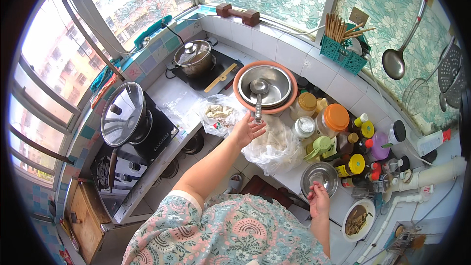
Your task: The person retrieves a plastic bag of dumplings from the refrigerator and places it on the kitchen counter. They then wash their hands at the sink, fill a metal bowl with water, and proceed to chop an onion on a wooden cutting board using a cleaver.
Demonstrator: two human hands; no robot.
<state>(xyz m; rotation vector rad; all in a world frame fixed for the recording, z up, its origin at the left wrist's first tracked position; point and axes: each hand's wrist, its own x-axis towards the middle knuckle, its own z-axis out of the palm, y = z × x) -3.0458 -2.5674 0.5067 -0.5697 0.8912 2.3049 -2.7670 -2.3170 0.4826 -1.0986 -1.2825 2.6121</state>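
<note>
Our left hand (249, 130), splayed, is at the far ladle (259, 87), seemingly unlifted; our right hand (319, 199) (grip unclear), the near bowl (309, 172).

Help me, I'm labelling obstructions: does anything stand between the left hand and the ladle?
Nothing visible does. The handle of the ladle extends over the rim of the basin to right beside the left hand; whether they touch, I can't tell. The plastic bag lies nearby, outside that path.
</note>
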